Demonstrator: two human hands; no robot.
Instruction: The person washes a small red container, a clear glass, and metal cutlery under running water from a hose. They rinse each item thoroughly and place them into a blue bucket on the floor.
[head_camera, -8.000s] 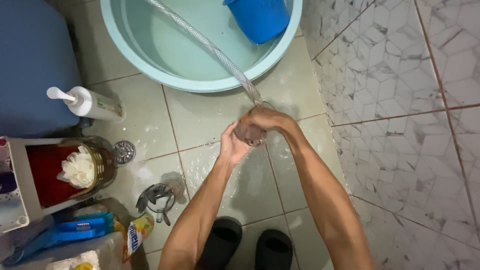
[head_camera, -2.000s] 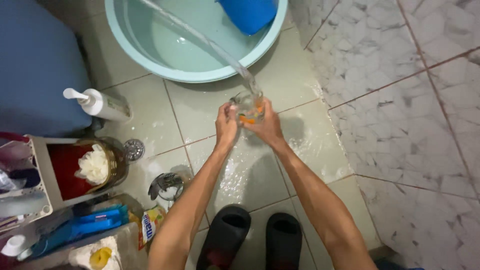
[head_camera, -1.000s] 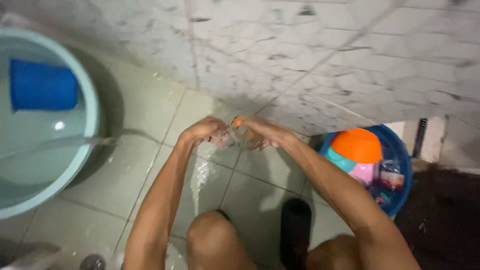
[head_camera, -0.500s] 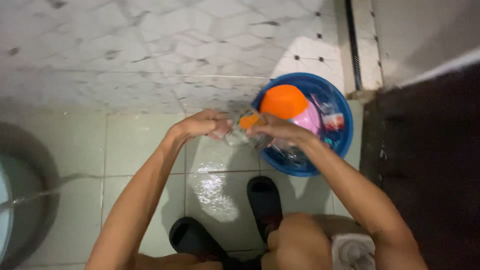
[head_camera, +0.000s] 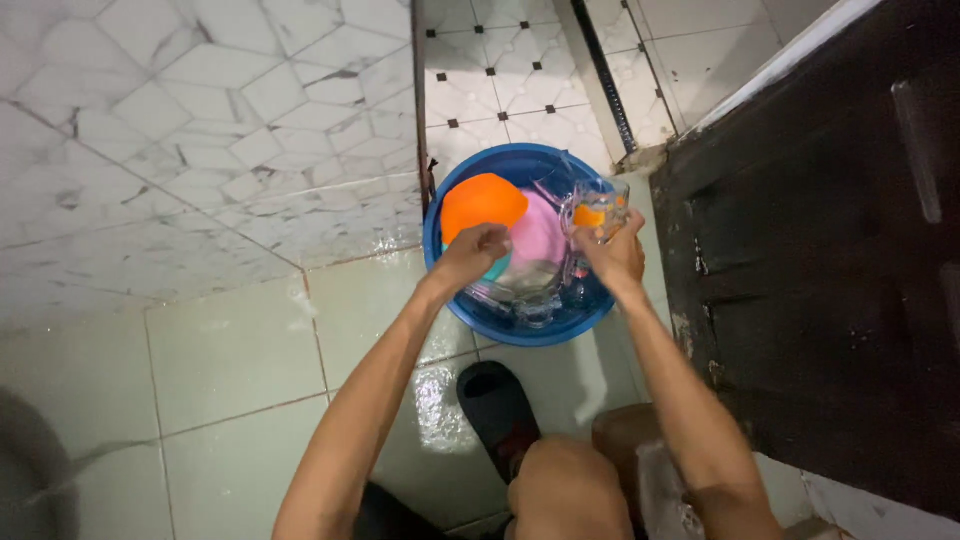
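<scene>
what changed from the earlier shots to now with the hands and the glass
The view swung from the pale basin and water stream to the blue tub of dishes. Both hands had rubbed the clear glass under the stream; now only the right hand holds it, over the tub. The left hand has let go and reaches in by the orange bowl. The person still crouches on the wet floor tiles.
</scene>
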